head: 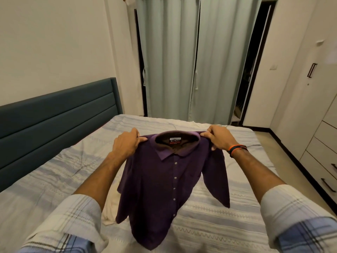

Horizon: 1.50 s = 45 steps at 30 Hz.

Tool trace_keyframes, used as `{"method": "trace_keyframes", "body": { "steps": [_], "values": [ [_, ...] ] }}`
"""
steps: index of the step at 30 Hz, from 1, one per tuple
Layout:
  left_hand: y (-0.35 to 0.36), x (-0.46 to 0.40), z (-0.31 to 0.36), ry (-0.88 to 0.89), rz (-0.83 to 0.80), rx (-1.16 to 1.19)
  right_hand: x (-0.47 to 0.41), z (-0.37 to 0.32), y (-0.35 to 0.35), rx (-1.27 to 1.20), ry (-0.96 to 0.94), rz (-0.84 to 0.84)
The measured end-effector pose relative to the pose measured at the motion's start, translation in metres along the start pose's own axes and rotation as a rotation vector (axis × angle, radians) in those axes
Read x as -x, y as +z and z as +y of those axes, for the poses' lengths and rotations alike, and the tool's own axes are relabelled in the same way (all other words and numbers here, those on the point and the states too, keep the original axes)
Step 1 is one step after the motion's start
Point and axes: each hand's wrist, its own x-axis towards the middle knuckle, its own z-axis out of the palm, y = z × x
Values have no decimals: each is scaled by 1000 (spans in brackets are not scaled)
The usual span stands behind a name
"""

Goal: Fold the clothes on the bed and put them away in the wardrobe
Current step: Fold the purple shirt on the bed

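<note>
A dark purple buttoned shirt [164,189] hangs in the air above the bed [209,225], front towards me, collar and label at the top. My left hand [126,143] grips its left shoulder and my right hand [218,138] pinches its right shoulder. The sleeves and the hem hang loose over the striped bedsheet. A pale cream garment [111,210] lies on the sheet, partly hidden behind the shirt's lower left. The white wardrobe [313,99] with dark handles and drawers stands along the right wall, its doors closed.
A dark teal headboard [54,123] runs along the left side of the bed. Pale green curtains [197,61] hang behind the bed's far end, with a dark opening beside them. A strip of floor [284,154] lies between bed and wardrobe.
</note>
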Motion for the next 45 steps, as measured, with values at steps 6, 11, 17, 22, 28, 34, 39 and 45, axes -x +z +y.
{"method": "trace_keyframes", "body": {
  "steps": [6, 11, 17, 22, 28, 34, 39, 45],
  "values": [
    [-1, -9, 1, 58, -67, 198, 5, 7, -16, -175, -1, -56],
    [2, -8, -3, 135, -283, 141, 10, 16, -33, -34, 5, -83],
    [8, -6, 4, 116, -229, -62, 15, 21, -32, -73, 67, 57],
    [0, -5, 18, 18, 162, 113, 18, 30, -25, -39, 157, 17],
    [-14, -14, 31, 1, 340, 270, 29, 33, -24, -179, 239, -85],
    [-21, -21, 26, 3, 231, 346, 24, 34, -34, -363, 246, 213],
    [-21, -20, 29, -51, 268, 416, 21, 29, -46, -369, 242, 310],
    [-16, -18, 45, -94, 299, 503, 35, 29, -52, -535, 217, 389]
  ]
}}
